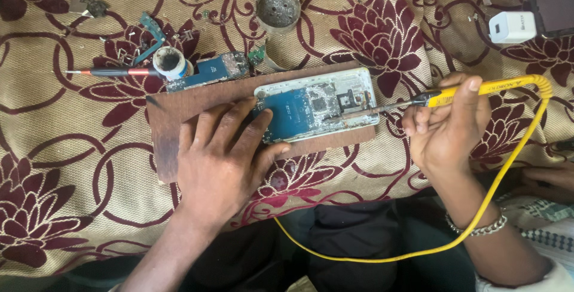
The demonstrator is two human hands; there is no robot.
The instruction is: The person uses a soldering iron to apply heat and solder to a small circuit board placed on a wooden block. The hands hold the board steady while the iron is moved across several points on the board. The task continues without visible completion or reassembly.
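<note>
An opened phone (317, 105) with a blue circuit board lies on a brown wooden board (179, 118) on a floral cloth. My left hand (221, 160) rests flat on the board, its fingers pressing the phone's left end. My right hand (445, 121) grips a yellow soldering iron (478, 90). Its metal tip touches the phone's right side. The iron's yellow cord (508, 166) loops down past my right wrist, which wears a metal bracelet (478, 227).
Behind the board lie a small round tin (169, 62), a thin red-handled tool (116, 72), a loose blue circuit board (212, 70) and small parts. A grey round container (278, 8) stands farther back. A white charger (512, 27) sits at the upper right.
</note>
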